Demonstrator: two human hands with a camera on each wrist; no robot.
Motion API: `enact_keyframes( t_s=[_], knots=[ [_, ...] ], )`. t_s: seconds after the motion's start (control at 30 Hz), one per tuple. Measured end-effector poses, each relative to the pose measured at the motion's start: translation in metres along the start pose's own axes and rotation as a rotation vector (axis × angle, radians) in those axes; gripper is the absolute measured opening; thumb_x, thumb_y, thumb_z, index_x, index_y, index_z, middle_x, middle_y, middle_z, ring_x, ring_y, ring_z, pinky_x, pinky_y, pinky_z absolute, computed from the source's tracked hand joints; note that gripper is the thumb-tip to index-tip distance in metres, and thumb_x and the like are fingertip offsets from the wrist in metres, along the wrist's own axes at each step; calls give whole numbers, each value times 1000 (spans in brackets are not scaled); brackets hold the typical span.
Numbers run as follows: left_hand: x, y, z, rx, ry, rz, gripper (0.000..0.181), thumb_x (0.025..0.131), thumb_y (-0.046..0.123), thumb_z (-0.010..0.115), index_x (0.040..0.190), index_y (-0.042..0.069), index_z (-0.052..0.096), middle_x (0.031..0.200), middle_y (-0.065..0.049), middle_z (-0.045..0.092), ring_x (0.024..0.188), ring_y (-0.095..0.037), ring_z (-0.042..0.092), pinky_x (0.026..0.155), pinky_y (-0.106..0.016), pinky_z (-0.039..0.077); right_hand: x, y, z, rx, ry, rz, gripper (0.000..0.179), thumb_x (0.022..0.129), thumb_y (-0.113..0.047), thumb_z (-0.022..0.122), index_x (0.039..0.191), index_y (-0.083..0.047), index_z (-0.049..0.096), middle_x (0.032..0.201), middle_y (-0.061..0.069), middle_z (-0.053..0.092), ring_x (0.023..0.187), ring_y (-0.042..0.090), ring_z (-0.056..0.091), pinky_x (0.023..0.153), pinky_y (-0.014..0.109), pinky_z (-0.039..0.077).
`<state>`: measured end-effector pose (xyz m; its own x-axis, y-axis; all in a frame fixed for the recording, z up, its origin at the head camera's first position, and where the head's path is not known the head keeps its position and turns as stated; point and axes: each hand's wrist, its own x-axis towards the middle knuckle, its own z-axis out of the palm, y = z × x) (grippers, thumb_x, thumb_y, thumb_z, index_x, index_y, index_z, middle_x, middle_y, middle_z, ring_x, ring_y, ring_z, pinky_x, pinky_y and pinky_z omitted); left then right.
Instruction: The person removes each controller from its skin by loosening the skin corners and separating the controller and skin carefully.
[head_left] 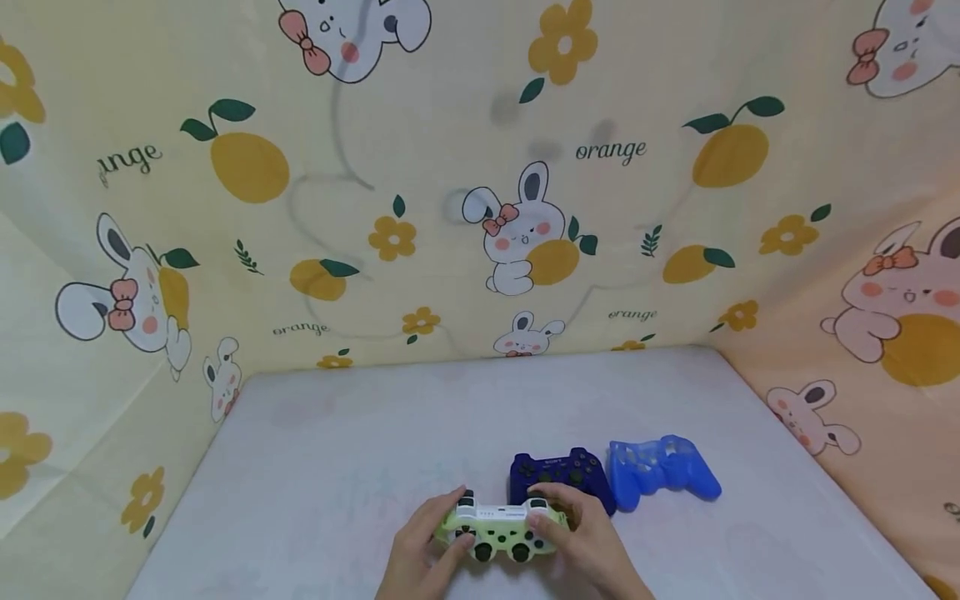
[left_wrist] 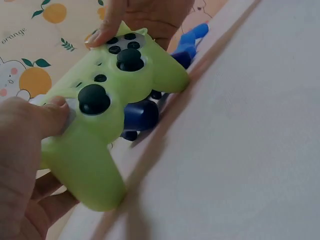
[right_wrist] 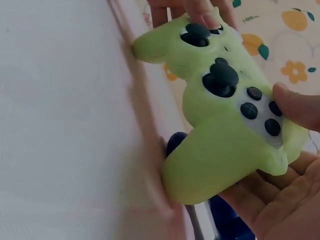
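A white game controller (head_left: 502,514) in a pale green silicone cover (right_wrist: 210,160) is held up by both hands near the front of the table. My left hand (head_left: 422,546) grips its left side, thumb by the direction pad, fingers curled behind. On the other side my right hand (head_left: 588,542) holds it, thumb at the round buttons and fingers underneath. In both wrist views the cover (left_wrist: 90,155) wraps the grips, with sticks and buttons showing through its openings. A dark blue controller (head_left: 558,475) lies just behind, partly hidden by the right hand.
A bright blue silicone controller cover (head_left: 663,467) lies to the right of the dark blue controller. The white tabletop (head_left: 337,450) is enclosed at the back and sides by cloth (head_left: 465,125) printed with rabbits and oranges.
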<state>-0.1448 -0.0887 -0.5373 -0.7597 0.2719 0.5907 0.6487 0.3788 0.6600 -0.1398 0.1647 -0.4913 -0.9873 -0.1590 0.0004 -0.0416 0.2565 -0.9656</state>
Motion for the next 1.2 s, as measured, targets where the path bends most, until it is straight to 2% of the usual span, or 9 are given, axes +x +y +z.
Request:
enact_keyframes(
  t_s=[0.2, 0.27, 0.37, 0.53, 0.63, 0.73, 0.8, 1.03, 1.2],
  knots=[
    [-1, 8, 3, -105, -42, -193, 53, 94, 31, 69, 141, 13, 51, 121, 2, 62, 102, -13, 60, 80, -29, 54, 0, -3, 0, -70, 87, 86, 38, 90, -33, 73, 117, -7, 70, 109, 4, 68, 95, 20, 58, 83, 33, 47],
    [1, 10, 1, -141, -87, -297, 55, 94, 38, 67, 138, 8, 52, 116, 0, 63, 96, -11, 60, 72, -27, 54, 2, -3, 0, -97, 84, 102, 37, 89, -35, 73, 114, -8, 72, 110, 3, 69, 97, 19, 58, 85, 36, 46],
    [4, 10, -2, -202, -141, -365, 54, 93, 39, 69, 131, 4, 55, 108, -2, 64, 89, -11, 61, 67, -26, 54, 3, -2, -1, -101, 52, 116, 36, 90, -35, 72, 112, -6, 72, 103, 4, 70, 91, 19, 60, 81, 36, 48],
    [5, 9, -5, -239, -203, -365, 43, 91, 36, 71, 119, 4, 60, 94, 2, 66, 80, -8, 63, 64, -26, 55, 4, 2, -2, -183, 74, 125, 33, 87, -37, 75, 102, -8, 75, 89, 0, 70, 81, 17, 61, 73, 36, 49],
    [4, 8, -5, -69, -210, -335, 39, 93, 43, 67, 113, 10, 63, 82, 10, 59, 70, -4, 55, 61, -24, 50, 3, 5, -2, -244, 126, 127, 29, 85, -36, 77, 96, -10, 75, 85, -2, 70, 79, 15, 61, 71, 34, 50],
    [2, 9, -5, 152, -168, -297, 40, 92, 52, 63, 109, 16, 67, 86, 13, 56, 74, -4, 49, 63, -27, 47, 2, 8, -3, -263, 141, 118, 27, 84, -33, 78, 94, -9, 75, 82, -2, 69, 74, 16, 60, 63, 32, 51],
    [1, 8, -4, 205, -151, -286, 40, 93, 53, 61, 108, 17, 67, 92, 12, 56, 78, -4, 48, 66, -28, 46, 0, 9, -6, -251, 119, 112, 28, 85, -31, 78, 98, -6, 74, 83, -1, 69, 74, 17, 60, 60, 31, 51],
    [1, 1, -7, -51, -232, -313, 47, 86, 46, 73, 119, 14, 62, 97, 10, 57, 79, -8, 51, 69, -26, 47, -7, 12, -22, -182, -30, 22, 42, 83, -27, 80, 114, -2, 67, 103, 7, 68, 86, 21, 65, 74, 30, 53],
    [2, -5, -14, -97, -300, -262, 58, 80, 46, 80, 125, 16, 58, 109, 9, 56, 86, -10, 53, 76, -28, 49, -8, 20, -34, -208, -151, -95, 59, 76, -23, 86, 125, -3, 61, 108, 7, 66, 86, 23, 64, 71, 30, 54]
  ],
)
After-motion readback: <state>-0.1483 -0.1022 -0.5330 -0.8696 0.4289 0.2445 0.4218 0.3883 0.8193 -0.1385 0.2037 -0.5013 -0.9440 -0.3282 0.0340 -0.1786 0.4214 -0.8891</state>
